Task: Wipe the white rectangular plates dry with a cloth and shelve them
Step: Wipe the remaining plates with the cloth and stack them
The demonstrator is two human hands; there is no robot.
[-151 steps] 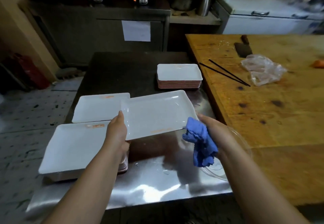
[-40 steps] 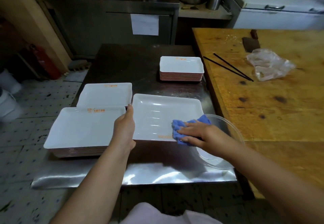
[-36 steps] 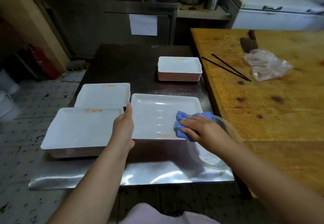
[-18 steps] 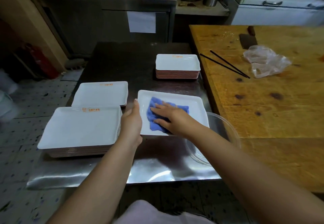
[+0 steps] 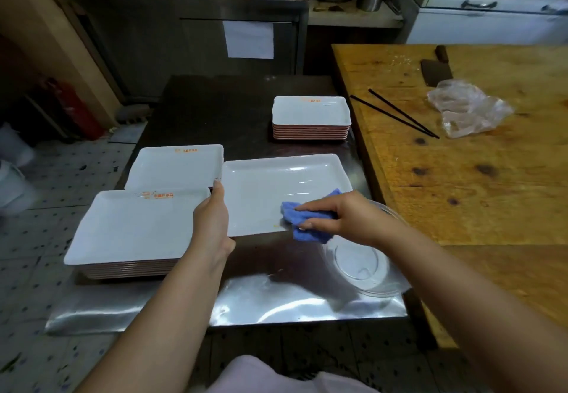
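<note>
A white rectangular plate point(image 5: 276, 186) is held level above the steel table point(image 5: 233, 297). My left hand point(image 5: 212, 223) grips its left edge, thumb underneath. My right hand point(image 5: 335, 216) presses a crumpled blue cloth point(image 5: 302, 220) onto the plate's near right corner, fingers bent over the cloth. A stack of white plates point(image 5: 135, 229) sits at the near left, another plate pile point(image 5: 175, 165) lies behind it, and a third stack point(image 5: 311, 116) stands at the far right of the table.
A clear glass bowl point(image 5: 365, 263) sits on the table's near right corner under my right wrist. The wooden table point(image 5: 479, 177) on the right carries black chopsticks point(image 5: 396, 116), a plastic bag point(image 5: 467, 109) and a cleaver point(image 5: 436, 66). Tiled floor lies to the left.
My right hand has dragged the blue cloth from the middle of the plate to its near right corner. My left hand still grips the plate's left edge.
</note>
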